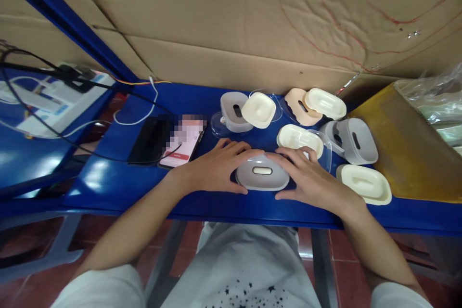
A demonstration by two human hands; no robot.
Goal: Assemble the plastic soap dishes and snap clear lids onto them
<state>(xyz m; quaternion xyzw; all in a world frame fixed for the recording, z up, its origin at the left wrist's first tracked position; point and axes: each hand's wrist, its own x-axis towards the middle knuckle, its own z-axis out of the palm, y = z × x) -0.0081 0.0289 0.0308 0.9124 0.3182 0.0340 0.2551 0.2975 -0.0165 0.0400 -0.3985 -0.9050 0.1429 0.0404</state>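
Note:
A light grey oval plastic lid or shell (263,183) lies near the table's front edge, with a cream piece showing through its oblong slot. My left hand (218,166) curves round its left side, thumb at the front and fingers at the back. Mirroring it, my right hand (308,178) clasps the right side. Just behind my right hand is a cream moulded tray (290,137), partly covering a clear plastic piece (327,154). To the right of that hand rests another cream tray (364,185).
Behind are a grey shell (231,106), a cream square part (259,110), a peach shell (299,106) and a cream tray (327,102). More grey shells (357,142) stand beside a yellow-brown box (418,154). Leftward lie a phone (186,142), cables and a power strip (68,108).

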